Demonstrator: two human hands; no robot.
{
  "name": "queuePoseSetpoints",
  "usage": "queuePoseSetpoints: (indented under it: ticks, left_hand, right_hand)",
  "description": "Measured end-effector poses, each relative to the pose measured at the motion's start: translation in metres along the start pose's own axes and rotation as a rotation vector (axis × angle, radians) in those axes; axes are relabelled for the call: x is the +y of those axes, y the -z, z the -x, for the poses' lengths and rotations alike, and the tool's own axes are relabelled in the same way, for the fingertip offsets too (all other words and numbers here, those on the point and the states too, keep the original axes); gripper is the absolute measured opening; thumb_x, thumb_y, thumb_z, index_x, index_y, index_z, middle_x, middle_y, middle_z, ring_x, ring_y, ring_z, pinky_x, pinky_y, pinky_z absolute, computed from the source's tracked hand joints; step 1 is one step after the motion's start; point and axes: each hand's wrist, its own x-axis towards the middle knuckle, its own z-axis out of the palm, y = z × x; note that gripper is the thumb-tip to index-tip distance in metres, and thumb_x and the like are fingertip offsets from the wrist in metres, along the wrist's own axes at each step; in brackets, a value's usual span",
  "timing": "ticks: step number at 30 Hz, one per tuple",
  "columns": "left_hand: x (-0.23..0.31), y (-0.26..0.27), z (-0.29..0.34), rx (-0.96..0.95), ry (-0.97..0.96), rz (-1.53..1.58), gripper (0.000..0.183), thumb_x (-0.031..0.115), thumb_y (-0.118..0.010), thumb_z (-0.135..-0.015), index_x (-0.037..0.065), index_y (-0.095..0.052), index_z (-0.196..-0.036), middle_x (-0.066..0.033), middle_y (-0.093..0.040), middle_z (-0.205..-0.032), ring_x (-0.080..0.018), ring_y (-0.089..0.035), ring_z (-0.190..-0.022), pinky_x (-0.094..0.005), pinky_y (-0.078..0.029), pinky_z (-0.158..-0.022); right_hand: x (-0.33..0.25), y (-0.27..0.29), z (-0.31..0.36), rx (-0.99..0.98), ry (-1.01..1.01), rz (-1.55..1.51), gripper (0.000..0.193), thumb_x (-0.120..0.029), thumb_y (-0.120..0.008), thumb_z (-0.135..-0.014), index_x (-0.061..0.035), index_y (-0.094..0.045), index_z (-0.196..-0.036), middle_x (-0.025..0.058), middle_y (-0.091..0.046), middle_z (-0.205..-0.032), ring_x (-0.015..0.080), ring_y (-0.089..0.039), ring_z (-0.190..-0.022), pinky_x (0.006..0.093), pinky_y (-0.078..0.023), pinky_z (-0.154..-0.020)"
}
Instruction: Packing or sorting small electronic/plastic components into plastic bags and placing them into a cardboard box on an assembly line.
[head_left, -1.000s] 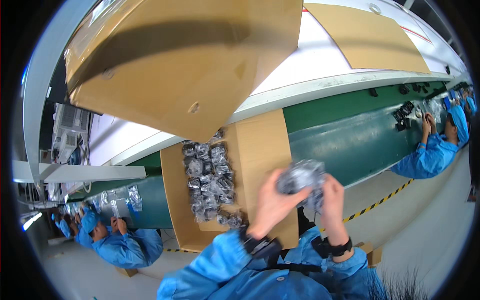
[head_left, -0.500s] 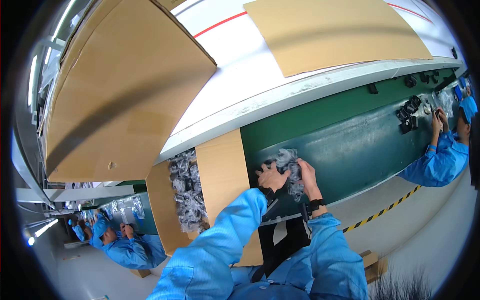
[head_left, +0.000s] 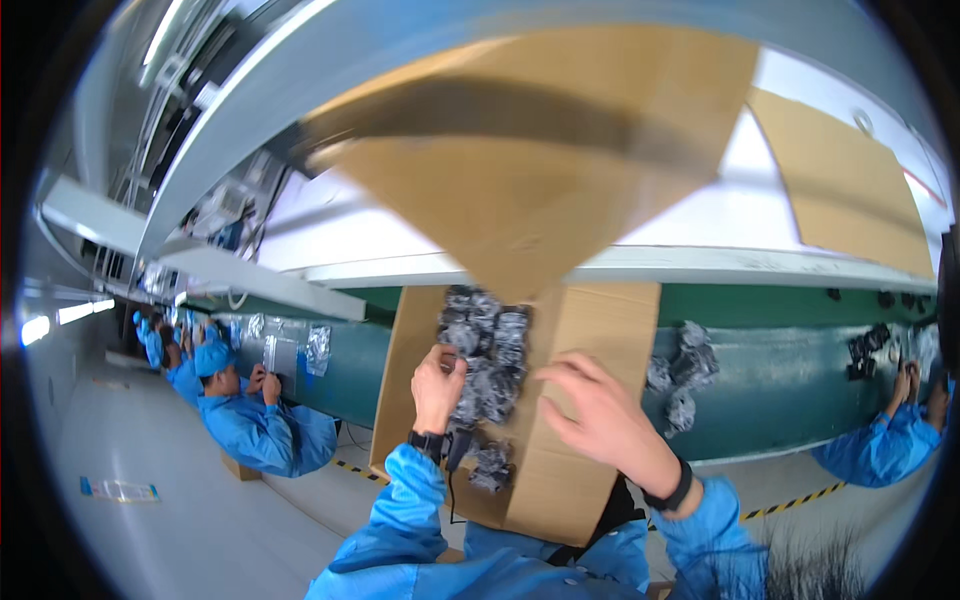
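An open cardboard box (head_left: 393, 400) stands in front of me. Several dark parts wrapped in clear plastic (head_left: 495, 390) fill much of it, one of them lying apart near its close end. My left hand (head_left: 437, 388) is inside the box at its left side, fingers curled together against the wrapped parts; what is between them is hidden. My right hand (head_left: 608, 420) hovers over the right flap (head_left: 610, 325), fingers spread and holding nothing. To the right of that flap, more plastic-wrapped parts (head_left: 690, 365) lie on the green work surface (head_left: 760, 400).
A large raised cardboard flap (head_left: 560, 130) rises behind the box. Beyond a pale ledge (head_left: 700, 262) lies a flat cardboard sheet (head_left: 850, 180). Co-workers in blue work at the left (head_left: 255, 410) and right (head_left: 885, 430). Black parts (head_left: 868, 350) lie near the right one.
My view has swung left. Both hands have left the wrapped parts on the green surface: the left is now in the box, the right above its flap.
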Motion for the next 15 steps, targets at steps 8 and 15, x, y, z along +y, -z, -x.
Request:
queuePoseSetpoints:
  ticks: [8, 15]
  left_hand:
    - [-0.159, -0.083, 0.031, -0.451, 0.497, 0.118, 0.153, 0.058, -0.093, -0.037, 0.016, -0.007, -0.156, -0.0318, -0.019, -0.154, -0.0448, -0.03, -0.141, -0.0481, -0.034, -0.112]
    - [-0.169, -0.077, 0.037, -0.214, 0.326, 0.123, 0.13, 0.036, -0.093, -0.05, 0.028, -0.016, -0.155, -0.034, -0.032, -0.143, -0.0524, -0.036, -0.13, -0.0541, -0.035, -0.108]
  right_hand:
    - [0.214, -0.155, -0.222, -0.46, -0.46, 0.302, 0.086, -0.057, -0.075, -0.071, -0.0101, -0.051, -0.138, 0.0242, -0.041, -0.146, 0.0382, -0.044, -0.131, 0.0436, -0.04, -0.106]
    - [0.143, -0.271, -0.211, -0.367, -0.633, 0.613, 0.109, -0.066, -0.075, -0.064, -0.027, -0.027, -0.153, 0.0204, -0.025, -0.157, 0.0363, -0.024, -0.145, 0.0513, -0.033, -0.112]
